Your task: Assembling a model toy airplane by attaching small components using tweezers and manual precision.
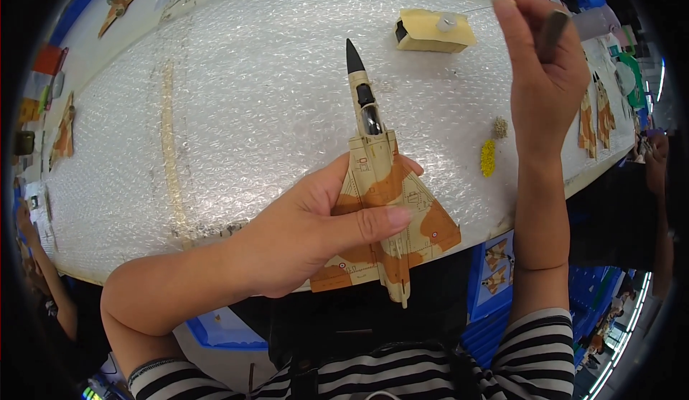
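With the left hand (316, 220) wrapped, fingers closed, around the model jet (380, 163), nearer the wearer than the yellow block (434, 39), and the right hand (547, 77) pinching a slim tool (553, 34) to that block's right, an unsteady stroke could dislodge the block's white cap (446, 21).

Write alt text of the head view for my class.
The left hand holds a tan-brown model jet, black nose pointing away; the right hand holds a thin-tipped tool near a yellow block on bubble wrap.
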The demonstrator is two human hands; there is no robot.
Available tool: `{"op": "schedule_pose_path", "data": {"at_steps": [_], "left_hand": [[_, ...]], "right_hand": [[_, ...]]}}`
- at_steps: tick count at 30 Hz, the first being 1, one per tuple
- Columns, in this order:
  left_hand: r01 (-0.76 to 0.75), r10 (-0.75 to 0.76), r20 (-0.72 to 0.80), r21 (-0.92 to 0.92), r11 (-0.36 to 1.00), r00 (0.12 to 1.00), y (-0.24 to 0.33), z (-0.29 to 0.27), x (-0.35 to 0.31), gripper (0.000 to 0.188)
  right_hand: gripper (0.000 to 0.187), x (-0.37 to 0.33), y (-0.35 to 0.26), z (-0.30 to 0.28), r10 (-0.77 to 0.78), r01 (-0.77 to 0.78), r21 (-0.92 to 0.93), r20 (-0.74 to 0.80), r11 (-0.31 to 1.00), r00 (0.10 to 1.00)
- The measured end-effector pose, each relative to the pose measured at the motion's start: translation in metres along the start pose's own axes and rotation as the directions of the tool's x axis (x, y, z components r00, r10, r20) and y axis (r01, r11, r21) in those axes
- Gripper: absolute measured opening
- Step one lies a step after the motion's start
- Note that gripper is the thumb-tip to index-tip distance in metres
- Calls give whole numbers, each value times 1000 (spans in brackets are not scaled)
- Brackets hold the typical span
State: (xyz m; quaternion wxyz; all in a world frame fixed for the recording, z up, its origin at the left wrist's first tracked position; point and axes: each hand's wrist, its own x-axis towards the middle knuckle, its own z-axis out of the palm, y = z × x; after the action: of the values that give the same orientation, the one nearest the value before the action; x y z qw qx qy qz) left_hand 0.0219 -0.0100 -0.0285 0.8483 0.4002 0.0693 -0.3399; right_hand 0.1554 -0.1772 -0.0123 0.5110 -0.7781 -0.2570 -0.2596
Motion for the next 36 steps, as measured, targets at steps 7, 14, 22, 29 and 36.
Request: {"op": "schedule_pose_path", "data": {"at_steps": [7,14,22,29,36], "left_hand": [[5,-4,13,-27,1000,1000,-1,-4,-2,38],[15,-15,3,-42,999,1000,4,-1,-3,36],[23,-23,-8,-30,999,1000,5,1,-2,37],[18,-18,2,-56,998,1000,5,1,-3,36],[14,-15,-9,-64,998,1000,4,1,-3,34]], "right_hand": [[5,-26,-36,-3,19,-196,340,460,920,888],[9,-33,-36,1,-33,-205,343,575,917,817],[10,-33,-33,2,-97,-149,375,563,915,821],[9,-33,-32,3,-134,-105,372,563,922,816],[10,-34,-31,5,-148,-92,384,551,919,822]]}}
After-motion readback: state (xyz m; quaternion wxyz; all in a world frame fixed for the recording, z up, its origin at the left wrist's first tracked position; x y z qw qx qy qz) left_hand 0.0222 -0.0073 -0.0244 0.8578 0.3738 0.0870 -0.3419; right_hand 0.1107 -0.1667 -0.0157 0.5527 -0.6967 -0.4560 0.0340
